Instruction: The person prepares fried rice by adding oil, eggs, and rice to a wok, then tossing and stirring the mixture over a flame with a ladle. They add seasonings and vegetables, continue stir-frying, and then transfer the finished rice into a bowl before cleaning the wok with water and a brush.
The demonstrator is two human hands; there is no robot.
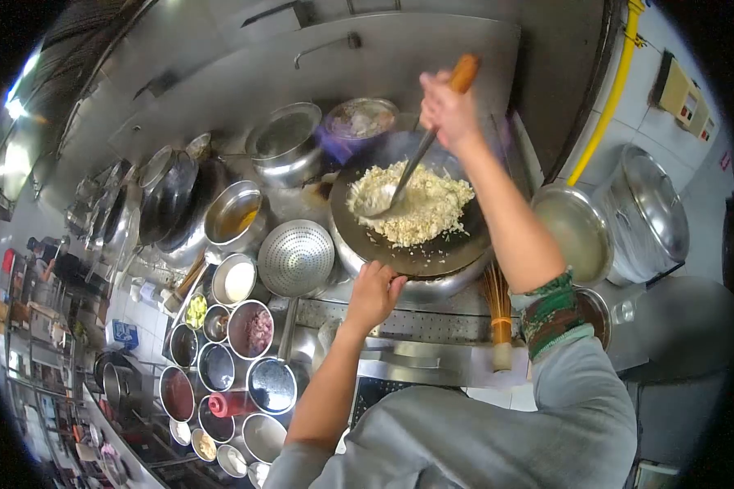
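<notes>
At the left, open metal tubs (250,330) are standing crowded together, and just right of them a perforated strainer (296,257) is lying with its handle pointing near; the left forearm catching that handle could be knocking it into the tubs. Further right, the left hand (373,292) is gripping the near rim of the wok (359,236), bare fingers and thumb closing on it; if that metal is running hot, a burn could be making the person let go and the wok rock. The pale, grainy food (436,204) is lying in the wok, some bits resting on its near wall, so a hard sweep could be throwing grains over the rim. The ladle (395,198) is dipping into the food's left part, and the right hand (447,110) is clamping its handle high up; a slack grip could be letting it twist. At the right, a pot (575,232) of cloudy liquid is standing beside the right forearm; an elbow swinging right could be splashing it.
</notes>
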